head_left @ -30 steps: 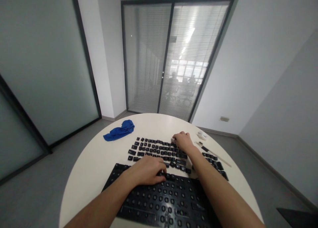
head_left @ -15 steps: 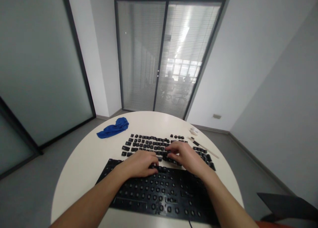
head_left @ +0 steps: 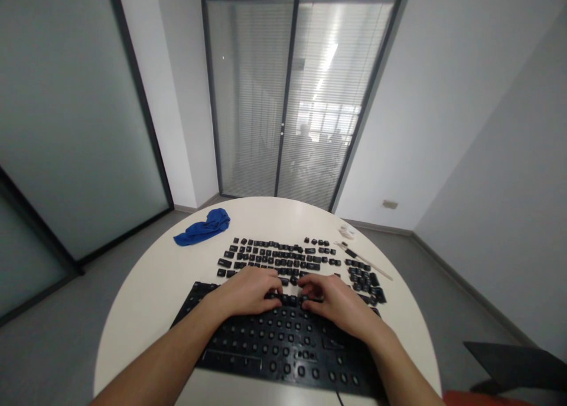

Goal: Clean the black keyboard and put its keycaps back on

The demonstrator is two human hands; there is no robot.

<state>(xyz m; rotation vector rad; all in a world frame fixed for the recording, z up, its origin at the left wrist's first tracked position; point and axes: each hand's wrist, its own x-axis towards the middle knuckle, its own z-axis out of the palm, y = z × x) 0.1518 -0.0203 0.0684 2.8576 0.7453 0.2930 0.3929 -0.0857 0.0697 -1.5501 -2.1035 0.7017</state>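
Right hand (head_left: 334,301) sits lower than before, down from the loose keys (head_left: 269,253) to the keyboard (head_left: 266,338), lower centre of frame. Left hand (head_left: 250,289) beside it; both hands' fingers half curled, any grip unclear.

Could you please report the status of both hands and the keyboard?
Left hand, right hand at far edge of keyboard; grips unclear. Keyboard largely uncapped. Loose keycaps spread just beyond; blue cloth off left.

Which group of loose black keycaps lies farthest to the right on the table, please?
The compact keycap block beside the thin stick; the wide main rows and the small groups all lie further left.
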